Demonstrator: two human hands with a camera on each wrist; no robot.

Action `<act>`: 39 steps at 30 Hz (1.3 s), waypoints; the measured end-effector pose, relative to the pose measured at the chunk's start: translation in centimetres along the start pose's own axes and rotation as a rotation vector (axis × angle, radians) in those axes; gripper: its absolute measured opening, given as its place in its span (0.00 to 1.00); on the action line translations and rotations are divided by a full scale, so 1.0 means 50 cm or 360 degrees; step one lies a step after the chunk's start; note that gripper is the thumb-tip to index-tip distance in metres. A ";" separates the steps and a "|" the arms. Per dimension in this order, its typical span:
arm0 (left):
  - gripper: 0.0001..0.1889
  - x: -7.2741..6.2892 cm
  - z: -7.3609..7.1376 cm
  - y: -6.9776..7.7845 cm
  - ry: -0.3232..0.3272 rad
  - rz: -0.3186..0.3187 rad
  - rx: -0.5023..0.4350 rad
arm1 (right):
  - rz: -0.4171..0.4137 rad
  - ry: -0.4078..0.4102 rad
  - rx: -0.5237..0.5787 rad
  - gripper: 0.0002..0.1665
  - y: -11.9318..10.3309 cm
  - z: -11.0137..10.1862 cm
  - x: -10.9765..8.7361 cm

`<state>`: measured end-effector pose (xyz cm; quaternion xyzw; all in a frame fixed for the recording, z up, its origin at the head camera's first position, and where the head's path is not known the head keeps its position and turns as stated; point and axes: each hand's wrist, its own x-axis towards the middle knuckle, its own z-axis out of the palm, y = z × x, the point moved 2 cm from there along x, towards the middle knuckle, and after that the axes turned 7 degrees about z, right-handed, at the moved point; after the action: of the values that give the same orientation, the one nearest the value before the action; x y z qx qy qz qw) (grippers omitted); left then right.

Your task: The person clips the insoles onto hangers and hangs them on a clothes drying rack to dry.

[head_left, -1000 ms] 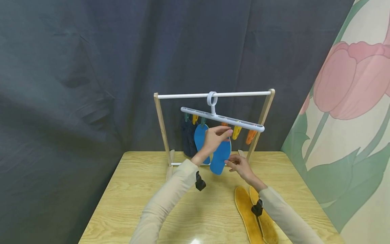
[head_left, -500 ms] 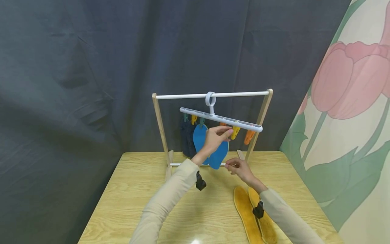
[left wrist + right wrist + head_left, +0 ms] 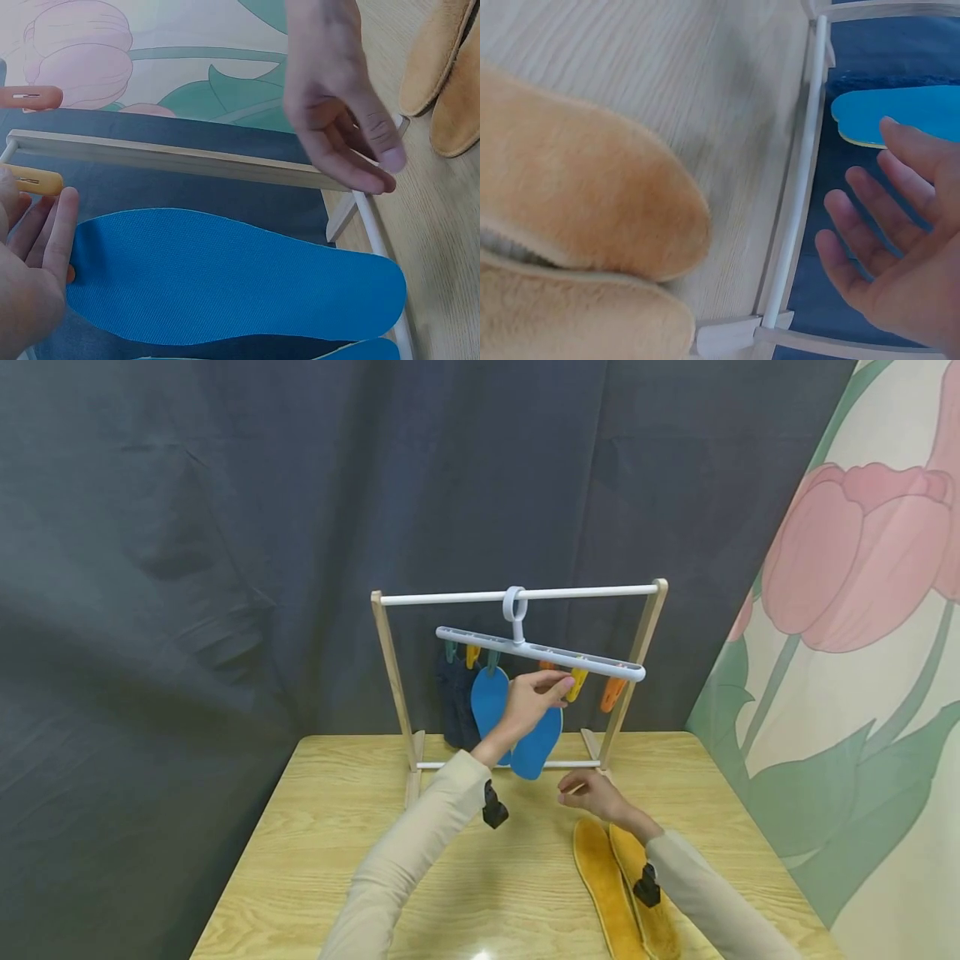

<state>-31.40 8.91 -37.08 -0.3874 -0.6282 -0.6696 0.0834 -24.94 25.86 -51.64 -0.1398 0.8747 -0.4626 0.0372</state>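
A pale blue clip hanger hangs tilted from the rack's upper rod. Two blue insoles hang under it; in the left wrist view, the nearer insole ends at the tip of an orange clothespin. My left hand is in front of that clothespin, mostly covering it. Its fingertips are beside a yellow clothespin; whether they pinch anything is hidden. My right hand holds nothing, fingers loosely bent, below and right of the insole. In the right wrist view, its fingers are spread.
Two tan fuzzy insoles lie on the wooden table near my right forearm. A dark blue fabric item hangs at the hanger's left. The rack's wooden post and lower rod stand close by.
My right hand has let go of the blue insole's lower part and moved down away from it. The insole has swung slightly left and hangs. The left hand barely moves.
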 end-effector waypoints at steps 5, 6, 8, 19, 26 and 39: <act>0.17 0.001 0.004 0.000 -0.0019 -0.0035 0.0044 | 0.0014 -0.0092 -0.0128 0.12 0.017 -0.001 -0.009; 0.17 0.002 0.005 0.000 -0.0020 -0.0049 0.0050 | 0.0007 -0.0107 -0.0146 0.12 0.018 -0.001 -0.012; 0.17 0.003 0.006 -0.002 -0.0024 -0.0076 0.0053 | -0.0008 -0.0131 -0.0181 0.12 0.020 0.000 -0.019; 0.25 0.015 0.020 -0.038 -0.0110 -0.0061 -0.0057 | -0.0068 -0.0239 -0.0258 0.16 0.051 -0.001 -0.046; 0.21 0.022 0.029 -0.003 -0.0065 -0.0118 -0.0157 | -0.0047 -0.0334 -0.0255 0.16 0.062 0.000 -0.055; 0.19 0.029 0.033 0.005 -0.0058 -0.0160 -0.0066 | 0.0016 -0.0444 -0.0288 0.15 0.071 0.016 -0.063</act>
<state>-31.58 10.92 -36.14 -0.3691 -0.6343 -0.6786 0.0302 -22.48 27.97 -55.21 -0.2011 0.8998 -0.3578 0.1480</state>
